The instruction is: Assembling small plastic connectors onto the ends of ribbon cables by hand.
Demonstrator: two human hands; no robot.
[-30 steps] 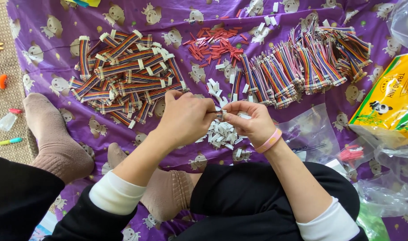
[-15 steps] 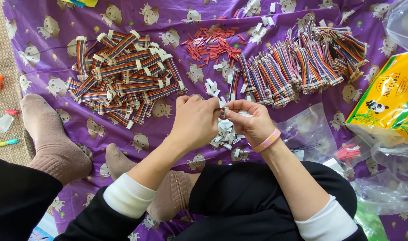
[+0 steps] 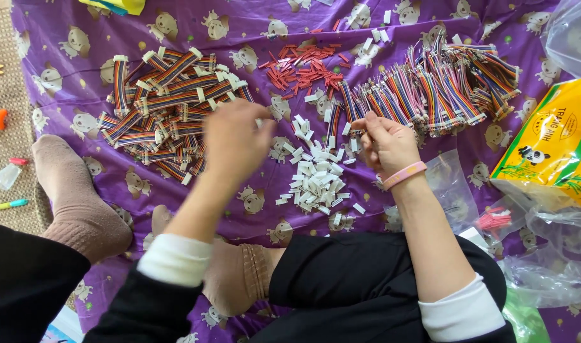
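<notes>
Sat cross-legged at the bottom of the frame, with the blurred left hand (image 3: 236, 136) at centre left over the finished ribbon cables (image 3: 163, 108), fingers too smeared to tell their spread. Right hand (image 3: 389, 143), pink band at the wrist, curled right of centre, fingertips pinched near the loose cable ends (image 3: 430, 89); whether gripping one, cannot tell. Between them, white connector housings (image 3: 316, 174); farther up, red pieces (image 3: 306, 67); cables judged light, floppy, best taken by the stiff plug end.
</notes>
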